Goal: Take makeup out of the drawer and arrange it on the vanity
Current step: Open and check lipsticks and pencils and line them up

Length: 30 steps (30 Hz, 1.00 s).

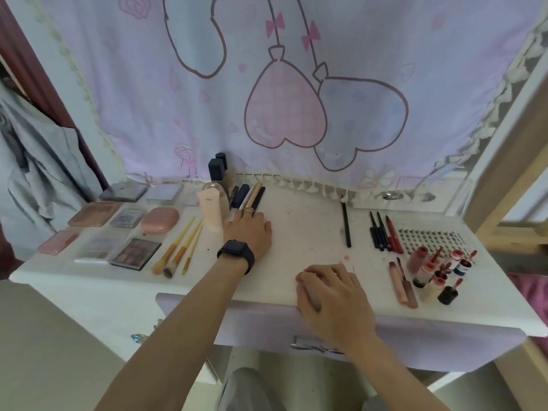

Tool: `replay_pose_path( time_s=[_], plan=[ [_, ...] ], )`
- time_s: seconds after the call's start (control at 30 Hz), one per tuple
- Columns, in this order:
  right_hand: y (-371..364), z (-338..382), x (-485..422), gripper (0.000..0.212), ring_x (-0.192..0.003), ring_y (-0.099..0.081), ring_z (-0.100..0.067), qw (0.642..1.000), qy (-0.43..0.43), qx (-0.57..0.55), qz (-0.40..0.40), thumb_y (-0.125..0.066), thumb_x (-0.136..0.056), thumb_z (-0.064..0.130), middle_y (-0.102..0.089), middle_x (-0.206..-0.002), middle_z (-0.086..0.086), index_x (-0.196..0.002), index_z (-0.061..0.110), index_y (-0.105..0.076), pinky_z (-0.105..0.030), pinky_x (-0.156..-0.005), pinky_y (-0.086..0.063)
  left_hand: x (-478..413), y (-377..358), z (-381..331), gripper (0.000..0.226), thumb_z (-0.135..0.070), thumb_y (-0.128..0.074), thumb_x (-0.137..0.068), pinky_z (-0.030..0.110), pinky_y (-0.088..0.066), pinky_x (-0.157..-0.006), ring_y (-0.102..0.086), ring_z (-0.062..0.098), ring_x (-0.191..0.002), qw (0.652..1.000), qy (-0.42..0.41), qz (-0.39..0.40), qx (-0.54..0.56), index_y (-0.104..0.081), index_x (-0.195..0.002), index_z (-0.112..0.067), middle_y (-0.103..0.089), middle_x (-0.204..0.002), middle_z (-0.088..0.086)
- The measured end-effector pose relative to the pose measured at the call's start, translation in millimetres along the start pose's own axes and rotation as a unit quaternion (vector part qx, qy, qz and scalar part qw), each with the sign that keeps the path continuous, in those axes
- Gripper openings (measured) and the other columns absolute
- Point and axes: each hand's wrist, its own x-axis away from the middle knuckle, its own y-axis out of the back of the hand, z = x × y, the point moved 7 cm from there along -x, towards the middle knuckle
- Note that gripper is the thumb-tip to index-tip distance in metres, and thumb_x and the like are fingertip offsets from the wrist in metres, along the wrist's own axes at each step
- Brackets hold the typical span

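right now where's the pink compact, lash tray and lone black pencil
pink compact (160, 220): head view, lid centre
lash tray (428, 241): head view, middle rows
lone black pencil (346, 225): head view, mid-shaft

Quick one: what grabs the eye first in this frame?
The pale purple cloth printed with big heart balloons fills the back. Below it, the white vanity carries sorted makeup: palettes at left, lip tints at right. The left hand rests flat by the pens at centre back, and the right hand sits at the front edge.
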Motion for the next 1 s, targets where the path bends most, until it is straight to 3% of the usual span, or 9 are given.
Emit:
replay_pose_path(
  time_s=[0.23, 0.4, 0.6, 0.73, 0.87, 0.93, 1.0],
  plan=[
    [1.6, 0.7, 0.2, 0.014, -0.094, -0.059, -0.020, 1.000, -0.005, 0.006, -0.012, -0.062, -0.090, 0.032, -0.069, -0.102, 0.009, -0.095, 0.025, -0.073, -0.032, -0.077, -0.048, 7.6, 11.3, -3.7, 0.038, -0.044, -0.039, -0.103, 0.040, -0.047, -0.089, -0.053, 0.027, -0.117, 0.999, 0.022, -0.020, -0.038, -0.059, -0.118, -0.015, -0.061, -0.123, 0.007],
    [0.9, 0.2, 0.7, 0.016, -0.093, -0.058, -0.020, 1.000, -0.016, 0.006, -0.007, -0.060, -0.091, 0.034, -0.069, -0.103, 0.010, -0.097, 0.026, -0.073, -0.033, -0.076, -0.047, 14.0, 17.0, 1.1, 0.036, -0.038, -0.048, -0.101, 0.036, -0.050, -0.076, -0.061, 0.028, -0.104, 0.999, 0.046, 0.005, 0.003, -0.052, -0.125, -0.012, -0.064, -0.116, 0.009],
    [0.7, -2.0, 0.3, 0.018, -0.093, -0.058, -0.018, 0.999, -0.033, -0.006, 0.009, -0.059, -0.091, 0.036, -0.069, -0.102, 0.011, -0.098, 0.026, -0.073, -0.034, -0.075, -0.049, 36.5, 15.7, 3.1, 0.024, -0.030, -0.048, -0.099, 0.033, -0.051, -0.074, -0.061, 0.024, -0.093, 0.995, 0.046, 0.060, 0.073, -0.064, -0.112, -0.017, -0.064, -0.110, 0.004],
    [5.0, -4.6, -2.4, 0.031, -0.097, -0.061, -0.015, 0.996, -0.080, -0.037, 0.029, -0.054, -0.092, 0.043, -0.070, -0.106, 0.010, -0.107, 0.022, -0.071, -0.034, -0.082, -0.054, 65.9, 15.4, 0.8, 0.021, -0.027, -0.050, -0.101, 0.031, -0.047, -0.081, -0.058, 0.020, -0.100, 0.984, 0.004, 0.048, 0.170, -0.064, -0.115, -0.021, -0.061, -0.117, 0.002],
    [6.9, -16.1, -1.9, 0.046, -0.096, -0.054, -0.003, 0.967, -0.202, -0.143, 0.062, -0.048, -0.093, 0.058, -0.060, -0.111, 0.017, -0.123, 0.025, -0.055, -0.025, -0.086, -0.045, 97.3, 23.9, -2.0, 0.017, -0.025, -0.050, -0.102, 0.024, -0.041, -0.077, -0.053, 0.011, -0.091, 0.962, -0.042, 0.006, 0.271, -0.062, -0.114, -0.023, -0.061, -0.108, -0.006],
    [13.1, -21.5, -3.1, 0.046, -0.088, -0.053, -0.002, 0.951, -0.236, -0.194, 0.049, -0.043, -0.093, 0.064, -0.058, -0.099, 0.016, -0.114, 0.025, -0.056, -0.022, -0.079, -0.043, 110.8, 29.4, -6.0, 0.016, -0.027, -0.049, -0.103, 0.027, -0.043, -0.076, -0.050, 0.011, -0.093, 0.961, -0.093, -0.010, 0.260, -0.061, -0.113, -0.027, -0.064, -0.105, -0.007],
    [24.8, -18.0, -5.6, 0.048, -0.072, -0.051, -0.008, 0.947, -0.227, -0.227, 0.027, -0.037, -0.096, 0.062, -0.056, -0.076, 0.010, -0.090, 0.020, -0.058, -0.020, -0.065, -0.037, 124.9, 37.1, -10.6, 0.018, -0.028, -0.048, -0.103, 0.032, -0.045, -0.078, -0.047, 0.012, -0.096, 0.960, -0.143, -0.033, 0.239, -0.062, -0.114, -0.027, -0.064, -0.103, -0.009]
  ],
)
